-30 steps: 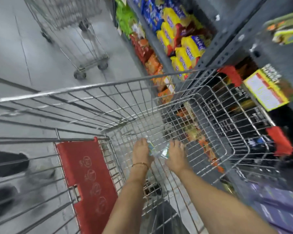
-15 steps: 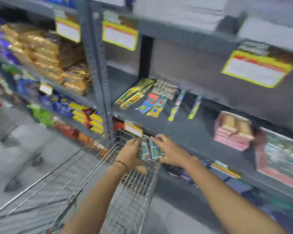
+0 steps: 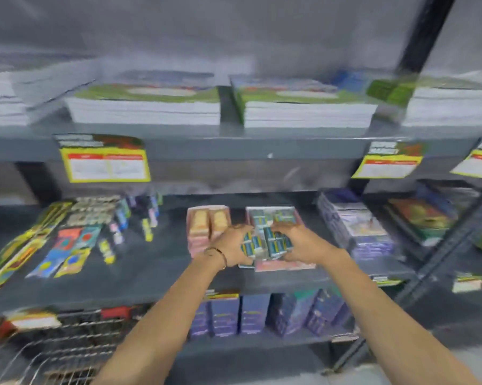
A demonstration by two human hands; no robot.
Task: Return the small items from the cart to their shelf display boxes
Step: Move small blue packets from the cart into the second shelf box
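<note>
— What's on the grey middle shelf point(image 3: 156, 270)?
— Flat colourful packets point(image 3: 59, 254) at the left, a pink display box point(image 3: 203, 232) beside another pink-rimmed display box point(image 3: 285, 265) mid-shelf, and wrapped booklet stacks point(image 3: 356, 226) to the right.
— Above?
— Notebook piles point(image 3: 145, 109) on the upper shelf point(image 3: 234, 148).

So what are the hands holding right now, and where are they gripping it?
Both hands clasp a bunch of small blue packets: left hand on its left side, right hand on its right.
</note>
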